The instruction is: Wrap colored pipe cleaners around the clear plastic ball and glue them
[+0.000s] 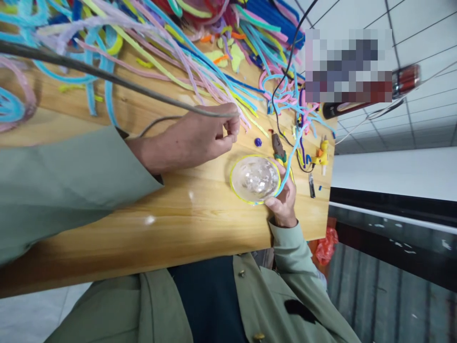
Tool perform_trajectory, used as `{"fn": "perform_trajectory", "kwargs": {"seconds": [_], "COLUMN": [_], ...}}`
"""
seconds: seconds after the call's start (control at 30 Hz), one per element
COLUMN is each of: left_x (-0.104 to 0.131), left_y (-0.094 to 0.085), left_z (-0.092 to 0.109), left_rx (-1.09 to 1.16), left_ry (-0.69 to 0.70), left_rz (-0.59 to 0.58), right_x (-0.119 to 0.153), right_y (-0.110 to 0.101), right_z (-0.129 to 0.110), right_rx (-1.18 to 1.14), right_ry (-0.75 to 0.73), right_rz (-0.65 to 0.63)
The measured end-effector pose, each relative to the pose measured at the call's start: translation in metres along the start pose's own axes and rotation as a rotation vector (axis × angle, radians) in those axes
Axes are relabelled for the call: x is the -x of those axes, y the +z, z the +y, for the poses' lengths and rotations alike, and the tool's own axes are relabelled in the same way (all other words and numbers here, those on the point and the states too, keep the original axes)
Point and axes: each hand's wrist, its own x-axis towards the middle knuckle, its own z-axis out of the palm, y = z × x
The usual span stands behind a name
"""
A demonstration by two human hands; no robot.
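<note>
My right hand [285, 197] grips the edge of a clear bowl-like dome [254, 177] with a yellow rim. A light-blue pipe cleaner [290, 164] rises from the rim beside my fingers. My left hand [210, 133] hovers left of the dome, fingers curled in and thumb near the index finger; what they hold, if anything, is hidden. Across the back of that hand runs a dark cable [143, 90], reaching the curled fingers. Beyond the dome lie pliers [279, 148] with green and yellow handles and a small dark-blue ball [258, 142].
Many coloured pipe cleaners [157, 43] cover the far side of the wooden table [171, 214]. A yellow glue gun [321, 155] and a small black-and-clear tool [312, 185] lie near the right edge. A thin black cord [274, 95] crosses there. Beyond the edge hangs a red bag [326, 245].
</note>
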Motion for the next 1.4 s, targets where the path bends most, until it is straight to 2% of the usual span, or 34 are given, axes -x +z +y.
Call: {"fn": "perform_trajectory", "kwargs": {"seconds": [0.1,0.27,0.33,0.5,0.77,0.87,0.97,1.13,1.3,1.33,1.4], "left_x": [-0.002,-0.005,-0.005,-0.006,-0.009,-0.010,-0.011,-0.008,-0.004,-0.003,0.000], "left_y": [-0.003,0.003,0.004,-0.002,-0.002,0.002,0.004,-0.001,-0.007,-0.007,-0.006], "left_z": [-0.003,-0.017,-0.020,-0.021,-0.018,-0.020,-0.022,-0.018,-0.017,-0.016,-0.015], "left_rx": [0.081,0.202,0.232,0.312,0.510,0.502,0.486,0.359,0.207,0.184,0.130], "left_ry": [0.000,0.073,0.043,-0.099,-0.013,-0.002,-0.027,-0.056,-0.025,-0.011,0.005], "left_rz": [0.038,0.072,0.075,0.002,-0.059,-0.037,0.034,0.109,0.277,0.263,0.154], "right_x": [0.000,-0.001,0.000,0.001,0.002,0.002,0.002,0.002,0.001,0.000,0.000], "right_y": [-0.001,-0.003,-0.004,-0.006,-0.006,-0.005,-0.005,-0.004,-0.004,-0.004,-0.004], "right_z": [0.000,0.002,0.004,0.005,0.005,0.004,0.002,-0.001,-0.001,0.000,0.000], "right_rx": [0.020,-0.001,-0.006,0.001,0.000,0.002,0.004,0.000,0.019,0.026,0.031], "right_ry": [-0.005,-0.018,-0.036,-0.053,-0.021,-0.015,-0.004,0.000,0.005,0.002,-0.017], "right_rz": [-0.008,-0.025,-0.029,-0.039,-0.035,-0.026,-0.028,-0.034,-0.042,-0.043,-0.048]}}
